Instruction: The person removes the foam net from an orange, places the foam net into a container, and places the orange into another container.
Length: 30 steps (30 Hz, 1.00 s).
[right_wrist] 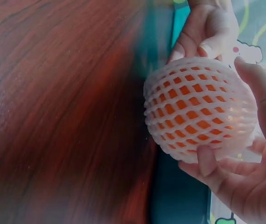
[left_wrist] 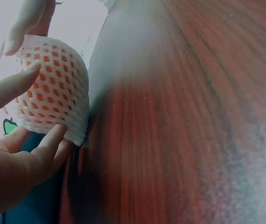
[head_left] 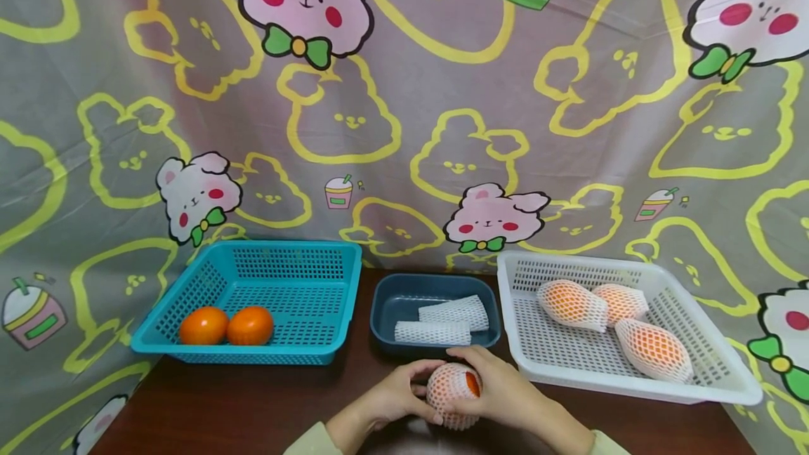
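An orange in a white foam net sleeve [head_left: 454,399] is held between both hands above the front of the dark wooden table. My left hand [head_left: 397,393] grips its left side, thumb and fingers spread around the netting. On the other side my right hand [head_left: 502,390] grips it, with bare orange peel showing through the sleeve's opening near the top. The left wrist view shows the netting [left_wrist: 53,88] drawn over most of the fruit, its loose edge hanging past the fingertips. In the right wrist view, the fingers [right_wrist: 207,161] press against the stretched mesh [right_wrist: 189,112].
A teal basket [head_left: 297,251] at the left holds two bare oranges [head_left: 251,326]. Behind the hands, a dark blue tray [head_left: 385,300] contains two flat foam sleeves [head_left: 432,332]. The white basket [head_left: 531,364] at the right has three sleeved oranges [head_left: 654,350]. A patterned curtain [head_left: 404,90] hangs behind.
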Motion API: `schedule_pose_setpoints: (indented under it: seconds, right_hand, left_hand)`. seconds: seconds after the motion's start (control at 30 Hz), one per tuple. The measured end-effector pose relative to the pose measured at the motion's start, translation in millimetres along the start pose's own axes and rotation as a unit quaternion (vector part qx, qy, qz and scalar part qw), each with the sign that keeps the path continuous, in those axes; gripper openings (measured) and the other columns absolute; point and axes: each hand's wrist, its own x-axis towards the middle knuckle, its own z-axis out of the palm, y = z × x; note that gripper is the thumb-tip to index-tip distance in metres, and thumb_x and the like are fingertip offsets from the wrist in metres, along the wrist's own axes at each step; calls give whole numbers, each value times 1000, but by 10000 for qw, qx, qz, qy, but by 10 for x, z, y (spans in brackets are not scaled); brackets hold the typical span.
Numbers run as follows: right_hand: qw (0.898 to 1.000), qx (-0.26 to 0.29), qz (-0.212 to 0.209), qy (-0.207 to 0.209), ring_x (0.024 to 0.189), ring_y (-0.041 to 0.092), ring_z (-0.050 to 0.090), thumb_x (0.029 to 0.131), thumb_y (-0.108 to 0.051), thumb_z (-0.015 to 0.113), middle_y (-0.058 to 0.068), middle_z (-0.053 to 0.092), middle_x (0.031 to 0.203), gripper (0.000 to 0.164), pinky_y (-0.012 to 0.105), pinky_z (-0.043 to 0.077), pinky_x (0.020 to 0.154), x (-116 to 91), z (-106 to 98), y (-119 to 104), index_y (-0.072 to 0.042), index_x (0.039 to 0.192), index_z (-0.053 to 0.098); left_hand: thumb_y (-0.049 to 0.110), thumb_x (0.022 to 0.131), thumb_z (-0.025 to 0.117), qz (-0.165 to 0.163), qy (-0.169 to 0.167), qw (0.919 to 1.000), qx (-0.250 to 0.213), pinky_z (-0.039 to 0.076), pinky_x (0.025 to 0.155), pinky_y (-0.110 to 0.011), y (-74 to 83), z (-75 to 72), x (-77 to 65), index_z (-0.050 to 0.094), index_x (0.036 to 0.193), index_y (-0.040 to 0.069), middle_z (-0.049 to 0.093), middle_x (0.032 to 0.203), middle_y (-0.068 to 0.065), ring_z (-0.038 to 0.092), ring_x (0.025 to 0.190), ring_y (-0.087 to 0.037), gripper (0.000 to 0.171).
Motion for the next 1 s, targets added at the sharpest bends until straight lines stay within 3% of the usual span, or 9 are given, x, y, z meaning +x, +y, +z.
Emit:
schedule_pose_setpoints:
  seconds: [0.1,0.27,0.4,0.53,0.8,1.0]
  right_hand:
    - [9996,123,-222,143,102,15,62,79,-52,86,2,60,123,78,33,55,79,-4,-14,51,-8,137,59]
    - [9970,314,-651,277,104,16,62,87,-41,82,5,61,125,55,31,56,81,-26,-24,109,-10,131,68]
    - [9946,667,-693,395,96,10,62,91,-35,80,7,63,123,44,26,56,72,-40,-8,115,-8,125,73]
    - [9895,831,-871,796,91,8,63,91,-28,80,4,67,115,34,25,56,68,-31,45,98,-5,116,77]
    - [9613,331,-1965,1900,90,14,67,78,-8,87,1,75,99,17,26,56,76,56,169,83,-5,95,83]
    - [9507,155,-2197,2183,82,11,66,72,1,89,-2,75,90,19,14,50,74,86,200,76,-6,89,83]
  left_hand:
    - [-24,72,74,-68,251,9997,-33,57,83,-34,1,3,-3,55,140,-5,59,136,-14,66,109,-30,74]
    - [-23,73,74,-110,486,9987,-48,58,82,-35,4,3,-16,54,140,-7,61,134,-14,68,105,-30,71]
    - [-22,73,75,-69,455,9989,-78,57,84,-35,-3,-7,-15,54,140,-6,61,133,-13,67,106,-29,73]
    - [-20,72,77,-4,340,9993,-154,56,85,-35,-14,-23,-17,51,143,-4,60,130,-13,66,106,-30,77]
    - [-9,75,82,-3,414,9991,47,55,85,-35,-1,-5,-46,44,149,-4,55,135,-12,65,103,-28,83]
    - [-10,77,80,49,552,9983,161,57,83,-37,-12,11,-50,46,147,-5,58,130,-10,66,101,-28,79]
